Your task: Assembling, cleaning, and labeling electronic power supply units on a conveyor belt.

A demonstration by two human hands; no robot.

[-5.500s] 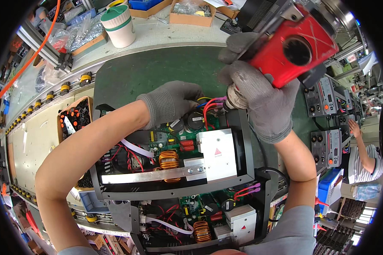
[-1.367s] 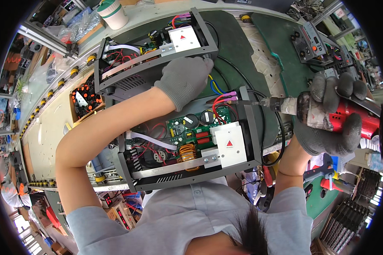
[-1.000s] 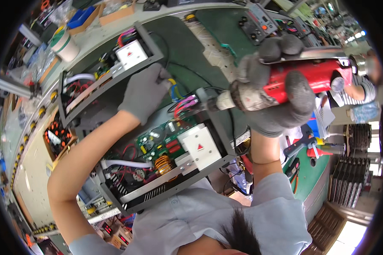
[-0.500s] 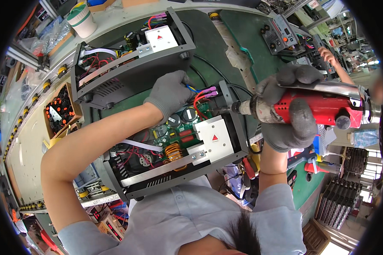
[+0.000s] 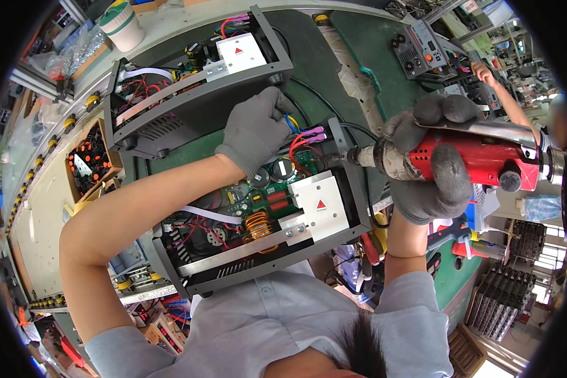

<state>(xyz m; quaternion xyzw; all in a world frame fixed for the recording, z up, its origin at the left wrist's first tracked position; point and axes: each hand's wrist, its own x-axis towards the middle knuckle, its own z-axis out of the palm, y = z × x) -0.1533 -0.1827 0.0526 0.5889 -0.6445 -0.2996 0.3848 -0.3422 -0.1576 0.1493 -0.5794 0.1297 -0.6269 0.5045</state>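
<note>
Both hands wear grey gloves. My right hand point(image 5: 431, 183) grips a red power screwdriver point(image 5: 479, 154) with a metal lever along its top. Its nose points left, at the right end panel of an open dark grey machine case point(image 5: 353, 183). The bit's tip is hard to make out there. My left hand point(image 5: 252, 129) is closed above the case's far side, with blue and yellow wires point(image 5: 290, 121) running up to its fingers. Inside the case are a green circuit board point(image 5: 258, 195), a copper coil point(image 5: 257, 227), a white plate point(image 5: 321, 205) and purple connectors point(image 5: 312, 133).
A second open case point(image 5: 201, 101) stands just behind. Black cables cross the green mat point(image 5: 309, 50). A box of small black and orange parts point(image 5: 91, 160) is at left, a white cup point(image 5: 123, 28) at the back. At far right, another person's hand point(image 5: 484, 74) touches a similar unit.
My left hand has risen slightly away from the case, and the blue and yellow wires now stand higher in a loop. The screwdriver stays almost in place at the end panel.
</note>
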